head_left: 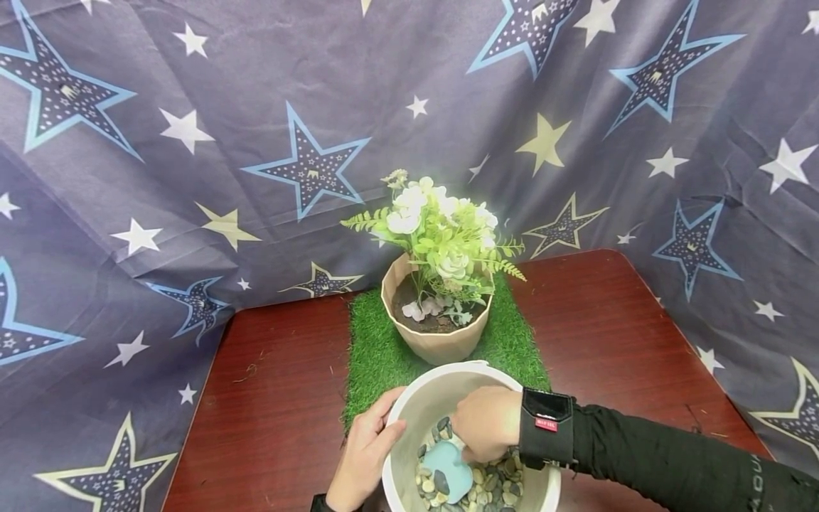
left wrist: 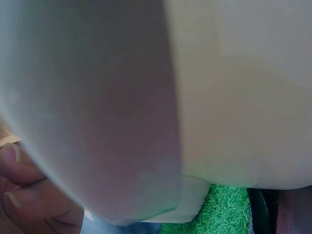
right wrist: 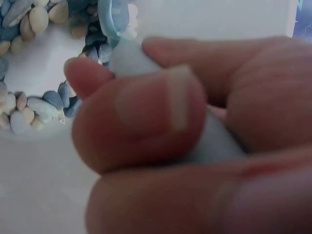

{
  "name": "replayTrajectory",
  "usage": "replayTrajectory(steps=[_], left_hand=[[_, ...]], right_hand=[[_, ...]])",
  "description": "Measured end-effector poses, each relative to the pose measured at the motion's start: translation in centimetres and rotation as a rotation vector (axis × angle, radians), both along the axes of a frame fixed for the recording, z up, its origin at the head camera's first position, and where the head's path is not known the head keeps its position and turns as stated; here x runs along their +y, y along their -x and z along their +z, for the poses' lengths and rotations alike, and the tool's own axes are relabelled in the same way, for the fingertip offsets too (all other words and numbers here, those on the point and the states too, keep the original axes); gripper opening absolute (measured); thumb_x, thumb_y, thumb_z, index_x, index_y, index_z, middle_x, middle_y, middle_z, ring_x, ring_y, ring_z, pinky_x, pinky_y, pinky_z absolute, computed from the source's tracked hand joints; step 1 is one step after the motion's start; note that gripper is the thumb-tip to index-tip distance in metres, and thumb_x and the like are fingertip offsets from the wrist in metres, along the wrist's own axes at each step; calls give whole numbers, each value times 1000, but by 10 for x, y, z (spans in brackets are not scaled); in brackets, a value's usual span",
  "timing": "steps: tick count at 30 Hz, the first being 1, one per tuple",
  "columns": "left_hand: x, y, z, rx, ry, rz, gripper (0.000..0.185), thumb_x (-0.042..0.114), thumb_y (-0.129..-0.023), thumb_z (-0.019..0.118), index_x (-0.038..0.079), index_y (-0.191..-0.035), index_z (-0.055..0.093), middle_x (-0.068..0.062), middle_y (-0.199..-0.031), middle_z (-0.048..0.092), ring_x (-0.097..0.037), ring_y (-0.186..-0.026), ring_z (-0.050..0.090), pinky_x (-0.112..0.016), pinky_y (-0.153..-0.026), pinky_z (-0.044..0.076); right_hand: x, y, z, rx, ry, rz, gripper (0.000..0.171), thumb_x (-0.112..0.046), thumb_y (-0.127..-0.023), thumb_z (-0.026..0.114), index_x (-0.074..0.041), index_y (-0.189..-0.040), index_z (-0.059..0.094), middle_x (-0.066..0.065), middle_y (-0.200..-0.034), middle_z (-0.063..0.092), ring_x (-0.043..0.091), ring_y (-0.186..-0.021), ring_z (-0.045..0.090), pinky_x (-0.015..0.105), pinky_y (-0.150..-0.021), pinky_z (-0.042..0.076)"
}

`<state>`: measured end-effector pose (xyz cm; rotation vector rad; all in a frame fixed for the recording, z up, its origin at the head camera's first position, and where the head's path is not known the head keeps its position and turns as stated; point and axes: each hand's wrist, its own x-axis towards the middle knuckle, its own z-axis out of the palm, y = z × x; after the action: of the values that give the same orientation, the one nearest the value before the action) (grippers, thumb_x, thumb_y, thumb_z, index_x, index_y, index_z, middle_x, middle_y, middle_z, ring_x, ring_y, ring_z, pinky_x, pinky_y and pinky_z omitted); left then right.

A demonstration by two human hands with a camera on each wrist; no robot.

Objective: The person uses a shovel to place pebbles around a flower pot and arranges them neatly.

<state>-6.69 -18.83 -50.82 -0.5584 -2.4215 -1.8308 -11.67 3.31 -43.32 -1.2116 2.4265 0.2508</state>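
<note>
A white bucket (head_left: 412,409) stands in front of me, with grey and cream pebbles (head_left: 493,487) over its bottom. Inside it, my right hand (head_left: 488,423) grips the handle of a light blue scoop (head_left: 456,466), whose blade lies among the pebbles with a dark stone on it. The right wrist view shows thumb and fingers closed round the pale handle (right wrist: 131,57); part of the blue blade (right wrist: 104,19) shows beyond them. My left hand (head_left: 365,451) holds the bucket's left side, thumb at the rim. In the left wrist view, its fingers (left wrist: 41,197) are beside the blurred bucket wall.
Just behind the bucket, a beige pot (head_left: 441,345) of white flowers (head_left: 448,213) and green leaves stands on a green turf mat (head_left: 374,355). Below the mat is a reddish-brown table (head_left: 281,398). A star-patterned cloth (head_left: 256,92) hangs behind and along both sides.
</note>
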Motion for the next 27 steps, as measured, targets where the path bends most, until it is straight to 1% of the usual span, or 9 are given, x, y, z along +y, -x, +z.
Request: replayTrajectory(steps=[2, 5, 11, 13, 16, 21, 27], left_hand=[[0, 0, 0, -7, 2, 9, 44, -5, -95, 56, 8, -136, 62, -21, -115, 75, -17, -97, 74, -44, -73, 66], [0, -1, 0, -5, 7, 16, 44, -5, -94, 57, 9, -135, 63, -20, -116, 75, -17, -96, 74, -45, -72, 66], [0, 0, -1, 37, 7, -4, 43, -5, -95, 55, 6, -136, 62, -23, -117, 74, -16, -97, 74, -42, -72, 66], [0, 0, -2, 35, -4, -12, 43, -5, -96, 55, 5, -136, 62, -24, -117, 74, -16, -98, 73, -42, -73, 66], [0, 0, -2, 34, -12, -16, 42, -6, -96, 55, 5, -136, 62, -24, -118, 73, -16, -98, 73, -43, -73, 66], [-1, 0, -2, 33, 2, -1, 43, -5, -95, 56, 7, -136, 62, -22, -117, 74, -17, -97, 74, -41, -71, 66], [0, 1, -2, 34, -3, -9, 43, -5, -96, 55, 8, -136, 62, -20, -118, 74, -20, -97, 74, -43, -71, 66]], right_hand=[[-1, 0, -2, -16, -7, -18, 30, -48, -89, 75, -20, -79, 69, -5, -76, 68, 15, -77, 68, 32, -80, 59], [-2, 0, -5, -29, -8, -29, 30, -47, -90, 74, -21, -78, 70, -5, -76, 68, 16, -78, 68, 32, -79, 59], [0, 0, -4, 12, 15, 5, 32, -49, -86, 78, -21, -75, 68, -5, -74, 66, 14, -75, 66, 31, -78, 59], [1, -1, -3, 14, 24, 8, 33, -50, -85, 79, -21, -74, 68, -5, -73, 65, 14, -73, 65, 31, -78, 59], [2, -2, 0, -5, 39, -4, 34, -51, -85, 79, -22, -72, 67, -6, -71, 63, 13, -69, 62, 32, -75, 58], [2, -2, 4, -44, 47, -10, 34, -49, -87, 78, -22, -70, 65, -6, -69, 61, 13, -67, 59, 32, -71, 56], [3, -3, 6, 4, 35, 35, 43, -53, -86, 77, -23, -63, 56, -7, -66, 58, 12, -65, 59, 31, -71, 56]])
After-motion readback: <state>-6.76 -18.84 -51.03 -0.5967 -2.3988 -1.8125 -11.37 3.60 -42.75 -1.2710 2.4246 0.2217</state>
